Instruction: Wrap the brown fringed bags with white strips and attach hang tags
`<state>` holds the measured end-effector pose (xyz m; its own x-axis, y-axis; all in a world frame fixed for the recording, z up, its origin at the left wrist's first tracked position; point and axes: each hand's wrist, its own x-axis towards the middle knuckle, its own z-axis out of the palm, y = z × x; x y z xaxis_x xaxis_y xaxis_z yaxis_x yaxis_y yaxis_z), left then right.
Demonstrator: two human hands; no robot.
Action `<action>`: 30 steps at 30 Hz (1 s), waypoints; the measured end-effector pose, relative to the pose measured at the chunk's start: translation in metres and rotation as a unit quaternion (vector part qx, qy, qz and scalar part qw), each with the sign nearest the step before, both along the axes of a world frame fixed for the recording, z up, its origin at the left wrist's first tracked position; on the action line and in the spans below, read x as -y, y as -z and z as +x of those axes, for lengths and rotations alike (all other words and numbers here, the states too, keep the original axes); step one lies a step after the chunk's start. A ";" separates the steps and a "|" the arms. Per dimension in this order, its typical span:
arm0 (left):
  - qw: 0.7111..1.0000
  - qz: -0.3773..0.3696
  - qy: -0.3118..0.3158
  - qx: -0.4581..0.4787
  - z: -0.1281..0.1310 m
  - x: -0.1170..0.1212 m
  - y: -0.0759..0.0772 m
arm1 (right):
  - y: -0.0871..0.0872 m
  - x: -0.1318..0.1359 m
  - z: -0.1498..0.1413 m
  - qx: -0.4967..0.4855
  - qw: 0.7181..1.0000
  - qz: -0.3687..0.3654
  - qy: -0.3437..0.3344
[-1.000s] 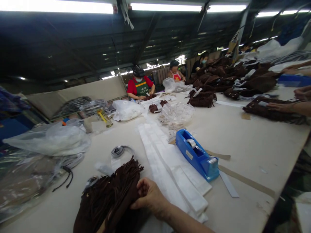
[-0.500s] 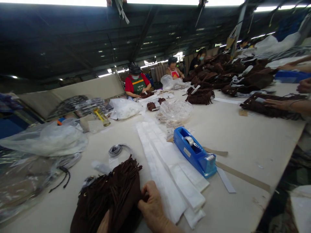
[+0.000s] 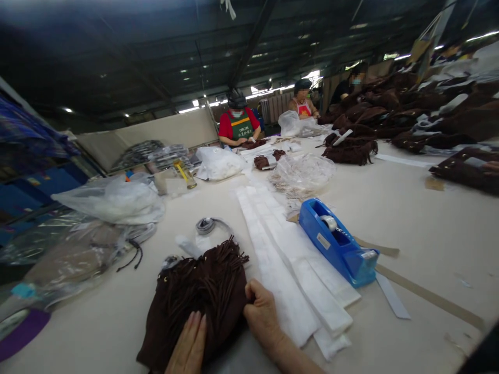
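Observation:
A dark brown fringed bag (image 3: 166, 319) lies on the table right in front of me, its strands hanging over the front and small metal eyelets along its top edge. My left hand (image 3: 189, 343) rests flat on the front of it, fingers stretched out side by side. At the bag's right edge, my right hand (image 3: 260, 310) is closed with thumb and fingers pinching the side. Behind the bag lies a coiled grey strap (image 3: 205, 225). Flat white strips (image 3: 278, 254) are spread just right of my right hand.
A blue tape dispenser (image 3: 337, 244) stands right of the strips. Plastic-wrapped goods (image 3: 81, 254) and a purple tape roll (image 3: 27, 332) are at the left. Brown bags (image 3: 413, 114) are heaped at the back right. A co-worker in a green apron (image 3: 239, 127) sits across the table.
My view has turned left, so everything sits further right. My left hand has come up onto the bag's front and lies flat. The right hand stays at the bag's right edge.

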<state>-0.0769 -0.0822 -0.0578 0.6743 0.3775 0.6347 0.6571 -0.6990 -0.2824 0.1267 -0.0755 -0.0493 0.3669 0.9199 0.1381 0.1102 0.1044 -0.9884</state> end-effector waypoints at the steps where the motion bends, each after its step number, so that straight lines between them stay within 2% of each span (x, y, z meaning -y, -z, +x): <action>1: 1.000 0.007 0.005 -0.021 -0.001 0.001 0.000 | 0.000 0.000 0.000 0.013 1.000 -0.003 0.001; 8: 0.997 0.027 -0.069 -0.018 0.013 0.014 0.018 | 0.003 -0.006 0.008 0.127 0.992 -0.020 -0.018; 11: 0.991 0.004 -0.123 -0.044 0.015 0.021 0.015 | 0.001 -0.004 0.015 0.173 0.984 -0.028 -0.034; 13: 0.986 -0.022 -0.158 -0.054 0.016 0.027 0.010 | -0.004 0.003 0.016 0.212 0.977 -0.018 -0.021; 14: 0.983 -0.034 -0.171 -0.057 0.016 0.029 0.007 | -0.007 0.009 0.014 0.238 0.971 0.010 -0.006; 16: 0.979 -0.044 -0.190 -0.061 0.018 0.032 0.003 | -0.010 0.022 0.003 0.297 0.947 0.125 0.009; 18: 0.978 -0.040 -0.197 -0.061 0.020 0.032 0.002 | -0.007 0.033 -0.017 0.355 0.894 0.271 -0.025; 19: 0.978 -0.034 -0.196 -0.057 0.021 0.031 0.003 | -0.004 0.037 -0.028 0.379 0.867 0.321 -0.043; 21: 0.983 -0.005 -0.184 -0.015 0.023 0.029 0.008 | 0.003 0.040 -0.048 0.435 0.831 0.344 -0.036; 23: 0.983 0.019 -0.177 0.046 0.023 0.027 0.015 | 0.005 0.036 -0.062 0.486 0.820 0.301 -0.009; 25: 0.977 0.012 -0.194 0.082 0.022 0.028 0.020 | 0.000 0.029 -0.066 0.527 0.818 0.230 -0.016; 27: 0.969 -0.023 -0.234 0.069 0.022 0.032 0.020 | -0.013 0.019 -0.060 0.564 0.816 0.126 -0.029; 30: 0.954 -0.051 -0.290 0.057 0.023 0.040 0.014 | -0.034 0.005 -0.032 0.601 0.797 -0.060 -0.024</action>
<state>-0.0538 -0.1218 -0.0715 0.2618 0.7296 0.6318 0.9641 -0.2286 -0.1354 0.0945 -0.0804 -0.0156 0.0008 0.9620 0.2731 0.9834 0.0489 -0.1750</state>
